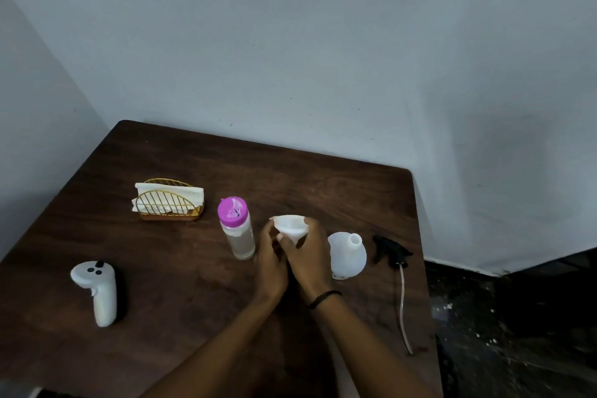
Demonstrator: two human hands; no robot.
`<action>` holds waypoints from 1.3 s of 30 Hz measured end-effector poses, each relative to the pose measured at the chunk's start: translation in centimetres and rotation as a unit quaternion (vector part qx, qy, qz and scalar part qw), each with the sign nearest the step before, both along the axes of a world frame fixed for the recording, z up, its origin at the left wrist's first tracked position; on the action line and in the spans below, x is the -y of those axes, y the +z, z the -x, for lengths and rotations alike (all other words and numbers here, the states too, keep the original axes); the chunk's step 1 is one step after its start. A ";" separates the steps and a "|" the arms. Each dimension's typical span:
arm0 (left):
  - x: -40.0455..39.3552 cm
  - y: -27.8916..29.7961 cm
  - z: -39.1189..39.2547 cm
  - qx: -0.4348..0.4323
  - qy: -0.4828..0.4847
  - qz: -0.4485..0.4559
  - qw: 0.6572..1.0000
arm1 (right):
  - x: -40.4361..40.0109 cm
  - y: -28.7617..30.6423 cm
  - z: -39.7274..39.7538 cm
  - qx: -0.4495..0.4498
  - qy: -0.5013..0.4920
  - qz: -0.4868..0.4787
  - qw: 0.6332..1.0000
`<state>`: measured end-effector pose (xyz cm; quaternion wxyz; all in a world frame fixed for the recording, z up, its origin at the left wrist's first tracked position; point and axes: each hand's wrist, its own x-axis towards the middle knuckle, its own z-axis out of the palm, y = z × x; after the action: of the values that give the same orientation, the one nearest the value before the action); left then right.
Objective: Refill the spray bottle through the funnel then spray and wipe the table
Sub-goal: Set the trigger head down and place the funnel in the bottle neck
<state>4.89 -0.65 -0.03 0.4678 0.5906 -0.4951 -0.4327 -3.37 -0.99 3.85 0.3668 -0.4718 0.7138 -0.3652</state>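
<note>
A small white funnel [289, 225] is held a little above the dark wooden table [181, 252], near its middle. My left hand [270, 263] grips it from the left, and my right hand [310, 257], with a black band at the wrist, grips it from the right. Just right of my hands stands the white spray bottle [348, 257], upright with its neck open. Its black spray head [390, 250] lies on the table further right, its dip tube trailing toward me. Left of my hands stands a clear refill bottle [238, 231] with a pink cap on.
A gold wire holder with white napkins [168, 201] stands at the back left. A white hand controller [97, 288] lies at the front left. The table's right edge runs just past the spray head, with dark floor [517, 317] beyond. Grey walls close the back.
</note>
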 end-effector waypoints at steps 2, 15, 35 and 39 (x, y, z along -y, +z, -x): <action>-0.5 1.8 0.3 -0.002 0.007 0.029 1.000 | -0.5 1.4 0.2 0.000 -0.009 0.038 0.999; -1.2 7.5 7.0 -0.061 -0.121 0.085 0.987 | -3.2 8.8 11.0 -0.055 -0.054 0.147 0.986; 0.0 1.6 8.3 0.197 -0.150 0.023 0.969 | -4.2 6.7 13.1 -0.024 -0.026 0.128 0.991; -0.1 1.6 8.3 0.206 -0.147 0.045 0.966 | -4.1 6.5 13.2 -0.019 -0.028 0.137 0.990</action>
<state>-3.43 -0.57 1.61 0.3130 0.5662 -0.6809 -0.3433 -16.58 3.09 10.33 0.2745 -0.5039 0.6769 -0.4610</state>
